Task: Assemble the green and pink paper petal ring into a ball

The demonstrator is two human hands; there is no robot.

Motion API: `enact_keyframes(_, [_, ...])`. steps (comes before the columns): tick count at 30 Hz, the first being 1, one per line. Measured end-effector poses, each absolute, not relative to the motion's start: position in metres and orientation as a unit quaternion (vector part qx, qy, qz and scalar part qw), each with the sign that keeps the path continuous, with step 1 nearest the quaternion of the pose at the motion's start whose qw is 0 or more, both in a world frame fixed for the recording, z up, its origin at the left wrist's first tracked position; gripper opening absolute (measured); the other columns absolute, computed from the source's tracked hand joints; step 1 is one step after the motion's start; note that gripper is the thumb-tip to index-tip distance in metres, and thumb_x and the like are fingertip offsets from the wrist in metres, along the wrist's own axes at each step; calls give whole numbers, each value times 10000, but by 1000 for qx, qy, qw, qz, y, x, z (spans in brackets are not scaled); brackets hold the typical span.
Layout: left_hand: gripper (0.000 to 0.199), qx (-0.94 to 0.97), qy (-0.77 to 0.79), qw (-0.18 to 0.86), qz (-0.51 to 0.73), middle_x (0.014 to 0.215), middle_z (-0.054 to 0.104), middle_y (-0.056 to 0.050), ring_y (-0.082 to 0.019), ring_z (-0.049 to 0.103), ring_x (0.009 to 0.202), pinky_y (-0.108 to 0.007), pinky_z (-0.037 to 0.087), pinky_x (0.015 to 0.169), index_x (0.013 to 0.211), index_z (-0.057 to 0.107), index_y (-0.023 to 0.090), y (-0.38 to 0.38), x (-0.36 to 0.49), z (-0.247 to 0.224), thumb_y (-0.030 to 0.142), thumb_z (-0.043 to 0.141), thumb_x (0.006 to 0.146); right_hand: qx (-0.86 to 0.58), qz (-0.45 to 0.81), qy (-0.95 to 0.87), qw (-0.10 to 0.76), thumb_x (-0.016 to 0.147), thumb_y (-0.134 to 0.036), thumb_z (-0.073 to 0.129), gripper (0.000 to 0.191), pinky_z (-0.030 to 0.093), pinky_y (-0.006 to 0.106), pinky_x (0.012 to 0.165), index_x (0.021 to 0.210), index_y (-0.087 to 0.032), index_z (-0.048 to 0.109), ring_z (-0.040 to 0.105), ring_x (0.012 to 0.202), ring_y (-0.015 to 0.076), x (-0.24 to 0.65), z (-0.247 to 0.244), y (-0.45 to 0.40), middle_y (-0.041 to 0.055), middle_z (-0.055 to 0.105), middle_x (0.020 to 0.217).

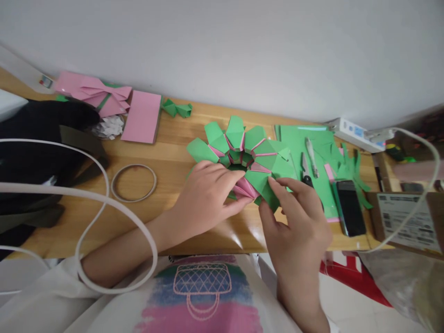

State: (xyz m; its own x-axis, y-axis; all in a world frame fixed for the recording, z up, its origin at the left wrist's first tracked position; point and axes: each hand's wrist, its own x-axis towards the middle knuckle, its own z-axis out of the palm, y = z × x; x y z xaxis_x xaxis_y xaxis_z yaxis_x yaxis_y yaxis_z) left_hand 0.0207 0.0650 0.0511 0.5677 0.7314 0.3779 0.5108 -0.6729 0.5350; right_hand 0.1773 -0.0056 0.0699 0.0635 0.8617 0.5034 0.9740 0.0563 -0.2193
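Observation:
A ring-shaped folded paper flower (pixel 235 134), with green petals and pink strips between them, is held just over the wooden table in front of me. My left hand (pixel 211 192) grips its near left side, thumb and forefinger closing on a pink folded section (pixel 245 188). At the near right side, my right hand (pixel 294 208) pinches a green petal (pixel 261 184) between thumb and fingers. Part of the ring's near left is hidden behind my left hand.
On the wooden table (pixel 173 152) lie a tape roll (pixel 134 183), pink paper (pixel 142 116), folded green pieces (pixel 176 108), green sheets (pixel 294 134), a utility knife (pixel 305 170) and a phone (pixel 349 208). A power strip (pixel 357 134) sits right. White cables (pixel 138 222) cross at left.

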Motion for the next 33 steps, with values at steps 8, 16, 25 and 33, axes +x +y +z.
enact_keyframes(8, [198,865,371,175,289,743,704,-31,-213,642,731,-363,429,724,860,624,170,65,23,49,364,610,900,-678,-103,-679,262,845,-136,565,271,591,364,678,1086,-202,670,676,889,231,173,70,-7,106,684,1026])
enact_keyframes(16, [176,861,376,181,290,751,710,-23,-215,650,742,-365,434,732,873,623,162,65,23,50,338,639,881,-679,-107,-678,260,840,-123,570,301,589,360,677,1119,-192,657,673,873,224,171,67,-9,117,668,1040])
enact_keyframes(25, [160,859,375,194,289,763,719,-14,-210,655,749,-363,426,753,837,622,167,66,25,53,319,665,868,-689,-53,-652,312,819,-133,640,322,616,343,689,1133,-202,660,667,987,232,172,65,-11,112,653,1096])
enact_keyframes(33, [179,859,371,193,296,758,712,-14,-206,653,748,-358,420,757,866,630,156,66,26,51,328,678,868,-685,10,-642,344,808,-109,653,312,618,343,707,1082,-249,702,629,913,184,177,61,-13,81,573,1102])
